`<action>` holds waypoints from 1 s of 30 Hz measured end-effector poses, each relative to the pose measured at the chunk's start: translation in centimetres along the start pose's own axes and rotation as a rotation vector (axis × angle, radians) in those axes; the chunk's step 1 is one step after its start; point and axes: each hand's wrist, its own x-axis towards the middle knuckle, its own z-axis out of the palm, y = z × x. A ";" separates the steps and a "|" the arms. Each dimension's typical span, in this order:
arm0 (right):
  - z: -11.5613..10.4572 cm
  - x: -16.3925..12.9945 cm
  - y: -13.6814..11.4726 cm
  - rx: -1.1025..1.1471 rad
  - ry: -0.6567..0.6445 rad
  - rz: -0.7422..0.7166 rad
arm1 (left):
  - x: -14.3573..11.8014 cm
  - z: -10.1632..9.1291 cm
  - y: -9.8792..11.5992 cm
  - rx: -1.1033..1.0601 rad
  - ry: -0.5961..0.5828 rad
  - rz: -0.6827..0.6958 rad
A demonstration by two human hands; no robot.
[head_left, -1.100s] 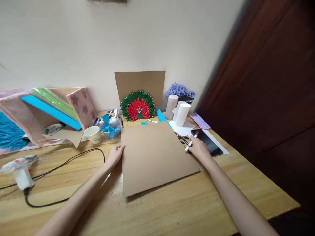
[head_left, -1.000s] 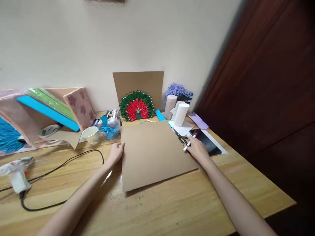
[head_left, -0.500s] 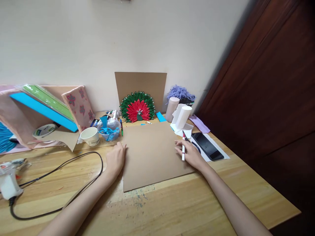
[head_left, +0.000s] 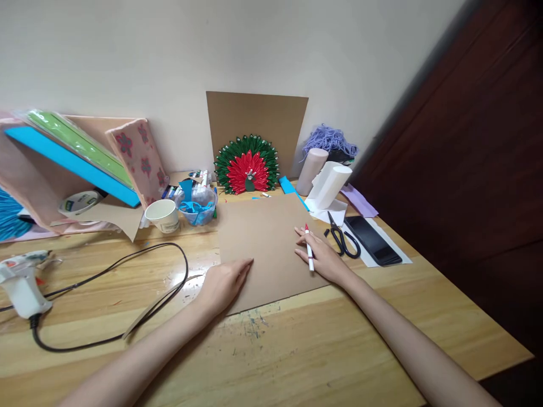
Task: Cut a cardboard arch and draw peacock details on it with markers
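Note:
A flat sheet of brown cardboard lies on the table in front of me. My left hand rests on its front left part, palm down, with the fingers stretched to the right and holding nothing. At the right side of the sheet, my right hand grips a white marker with a red end that points away from me. Its fingertips are on or just over the cardboard; I cannot tell which. Beside that hand lie black-handled scissors, partly on white paper.
Behind the sheet, a red and green peacock fan leans on upright cardboard. To the left are a paper cup, a tub of blue scraps and a corded glue gun. A phone lies at the right.
My left hand has moved from the sheet's left edge onto its front left part. My right hand keeps the marker and has shifted slightly, uncovering the scissors. The view has tilted down a little.

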 end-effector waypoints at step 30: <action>3.3 -2.7 -8.3 0.917 -0.476 0.125 | 1.9 -2.1 -2.9 -0.130 0.161 -0.308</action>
